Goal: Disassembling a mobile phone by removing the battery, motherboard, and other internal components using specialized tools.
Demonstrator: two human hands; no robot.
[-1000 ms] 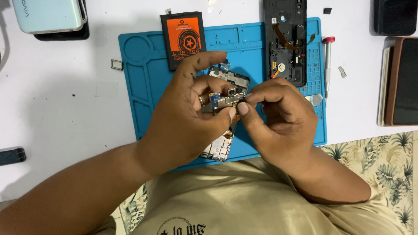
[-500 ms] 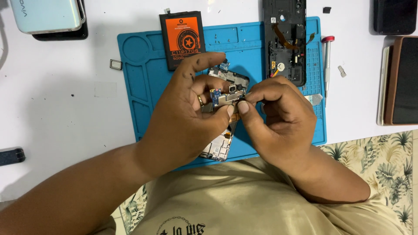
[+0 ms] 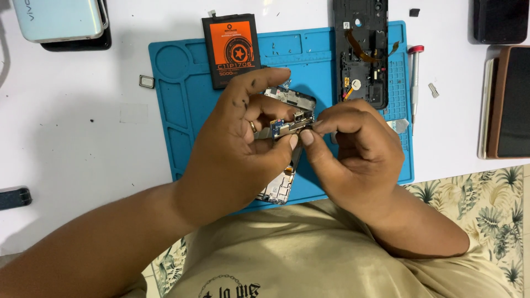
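My left hand [image 3: 237, 149] and my right hand [image 3: 356, 152] meet over the blue work mat [image 3: 182, 110], both pinching a small phone circuit board [image 3: 290, 128] held above the mat. A metal shield piece [image 3: 292, 98] shows just behind my left fingers. Under my hands lies another board or frame part [image 3: 279, 190], mostly hidden. An opened black phone body [image 3: 361, 52] with orange flex cables lies at the mat's top right. A black and orange battery [image 3: 232, 49] lies at the mat's top edge.
A red-capped screwdriver [image 3: 415, 83] lies on the mat's right edge. Phones [image 3: 508, 102] are stacked at the right, a dark device [image 3: 499, 19] top right, a pale phone box [image 3: 58, 19] top left. A SIM tray [image 3: 146, 81] and a black object [image 3: 15, 197] lie on the white table.
Almost nothing differs; my fingers shifted slightly on the small board, which stays held between both hands.
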